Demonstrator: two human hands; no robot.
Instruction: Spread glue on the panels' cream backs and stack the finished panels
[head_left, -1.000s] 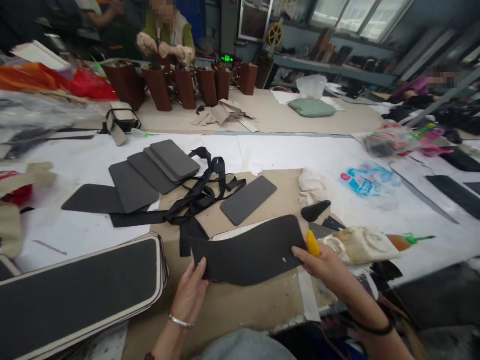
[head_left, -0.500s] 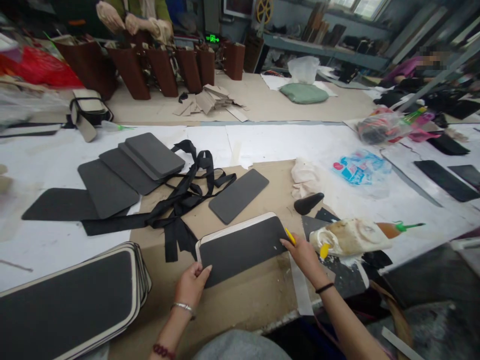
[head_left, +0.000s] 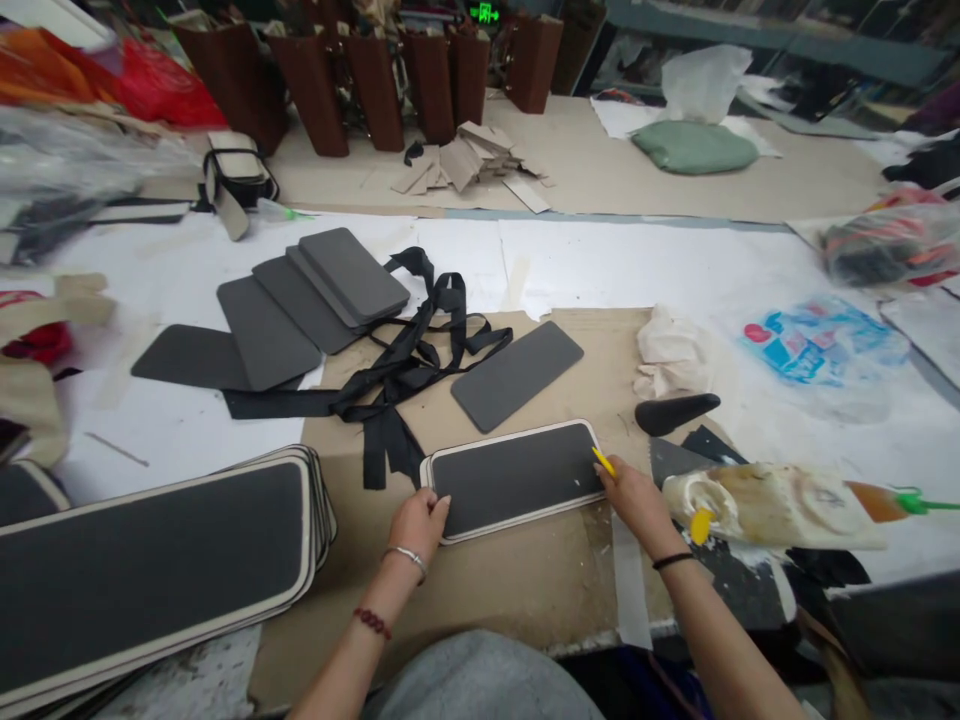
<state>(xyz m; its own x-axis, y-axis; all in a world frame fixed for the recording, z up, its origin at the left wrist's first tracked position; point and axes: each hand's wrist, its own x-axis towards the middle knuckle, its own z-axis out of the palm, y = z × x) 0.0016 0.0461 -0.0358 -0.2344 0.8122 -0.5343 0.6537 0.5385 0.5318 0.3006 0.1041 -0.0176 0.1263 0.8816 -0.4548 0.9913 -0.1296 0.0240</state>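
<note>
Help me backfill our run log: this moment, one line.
left hand: holding dark panel | right hand: at its right end | yellow tool: in right hand

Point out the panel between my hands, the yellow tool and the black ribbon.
Panel [head_left: 517, 482], head view: middle of dark face.
Yellow tool [head_left: 604, 462], head view: its exposed end.
Black ribbon [head_left: 384, 376], head view: middle of the tangle.

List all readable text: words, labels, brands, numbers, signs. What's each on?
None legible.
Green lit sign: symbol and arrow show; any lettering is too small to read.
Clear plastic bag: blue print and red spot; blurred, unreadable.
</note>
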